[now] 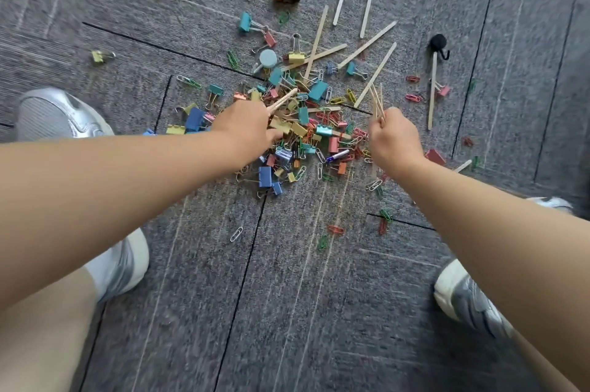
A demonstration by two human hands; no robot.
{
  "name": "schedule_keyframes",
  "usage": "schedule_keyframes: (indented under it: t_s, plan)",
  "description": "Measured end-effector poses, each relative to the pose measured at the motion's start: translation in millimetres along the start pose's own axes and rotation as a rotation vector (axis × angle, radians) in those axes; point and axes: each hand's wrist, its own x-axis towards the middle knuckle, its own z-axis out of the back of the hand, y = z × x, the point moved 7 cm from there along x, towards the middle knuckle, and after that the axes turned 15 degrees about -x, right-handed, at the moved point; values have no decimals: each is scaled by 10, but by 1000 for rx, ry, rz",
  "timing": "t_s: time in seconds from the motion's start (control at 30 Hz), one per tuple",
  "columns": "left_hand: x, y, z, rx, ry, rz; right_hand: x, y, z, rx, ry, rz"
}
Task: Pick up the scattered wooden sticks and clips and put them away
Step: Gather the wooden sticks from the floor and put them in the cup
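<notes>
**Stick pickup in progress, both hands loaded**

Left hand point(244, 126) is curled round a couple of wooden sticks point(282, 101), low over the near-left of the clip pile point(306, 133) on the carpet floor point(287, 296). Right hand point(396, 138) pinches a thin stick bundle point(376, 102) upright at the pile's right edge. Loose sticks point(367, 47) lie further out, far right. Clips look mostly unsorted. No container in view. Next, probably: merge both bundles into one hand and free the other for the far sticks.

Bright, even light with faint shadows; the carpet point(335, 312) smears into motion streaks from four to eight o'clock, its seams point(249, 264) bow at the edges, and the middle is sharper.
</notes>
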Motion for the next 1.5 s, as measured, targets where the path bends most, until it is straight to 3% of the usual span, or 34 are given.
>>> schedule_keyframes:
  t_s: [0.1, 0.23, 0.4, 0.57, 0.7, 0.8, 1.0, 1.23, 1.37, 1.5]
  plan:
    - [36, -20, -109, 69, 38, 46, 4, 265, 83, 5, -1, 111]
    - [27, 113, -134, -28, 33, 34, 63, 592, 28, 3, 157, 214]
    - [-34, 359, 40, -37, 108, 47, 7, 724, -156, -105, 245, 213]
    - [-66, 407, 152, -84, -73, 39, -133, 653, -343, -209, 228, 224]
    - [-98, 288, 1, 75, -62, -8, -247, 564, -485, -244, 419, 213]
    - [-19, 249, 53, 115, -52, -33, -375, 562, -506, -31, 521, 179]
    - [42, 281, 120, 28, -35, -13, -420, 485, -250, 443, 465, -9]
    - [-28, 517, 168, 88, 2, 158, -418, 435, -197, 547, 434, -145]
    - [-6, 539, 293, -53, -131, 79, -444, 460, -378, 504, 505, -176]
    - [-25, 480, 208, 34, -71, -8, -497, 503, -550, 408, 578, -152]
